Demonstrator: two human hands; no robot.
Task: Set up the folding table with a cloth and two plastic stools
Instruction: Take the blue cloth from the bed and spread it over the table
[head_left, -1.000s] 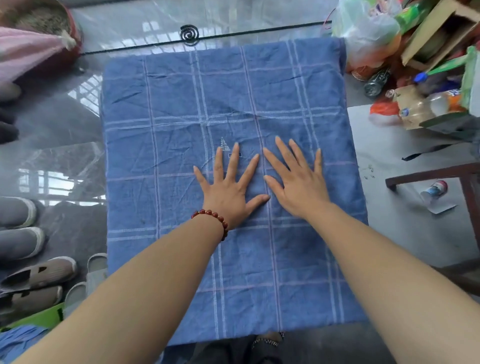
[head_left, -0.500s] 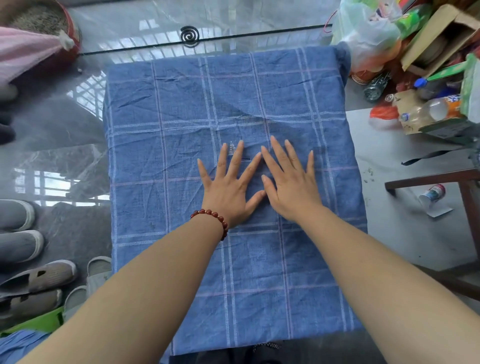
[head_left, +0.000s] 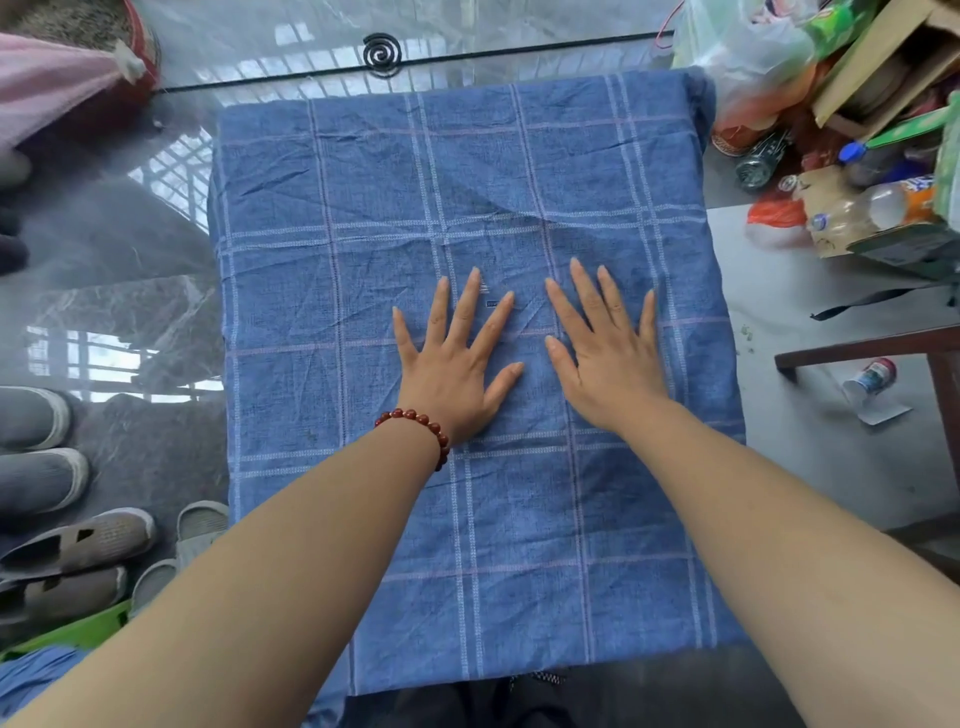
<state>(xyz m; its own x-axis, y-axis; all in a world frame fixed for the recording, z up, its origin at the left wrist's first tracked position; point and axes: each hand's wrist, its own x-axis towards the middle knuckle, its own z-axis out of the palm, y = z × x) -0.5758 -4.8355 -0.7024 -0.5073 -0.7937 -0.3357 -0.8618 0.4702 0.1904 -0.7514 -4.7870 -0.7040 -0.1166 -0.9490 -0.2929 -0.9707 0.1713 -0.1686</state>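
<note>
Polished grey stone flooring (head_left: 119, 244) surrounds a small table that is fully covered by a blue checked cloth (head_left: 363, 208), draped over its top and hanging down at the near edge. Shoes (head_left: 72, 540) are lined up on the left; a pile of bags and bottles (head_left: 831, 156) is heaped at the upper right. No plastic stools are seen.

At the cloth's centre, the left hand (head_left: 457, 374), a red bead bracelet (head_left: 421, 431) on its wrist, and the right hand (head_left: 608, 358) are laid flat, fingers spread, palms down, nothing gripped.

Creases remain across the far half. If the cloth is pushed unevenly, it could be dragged off-centre or bunched, since nothing anchors it; hard pressing might rock a folding table.

Compared with half a second earlier, the hands, then touching at the thumbs, are now set slightly apart.
</note>
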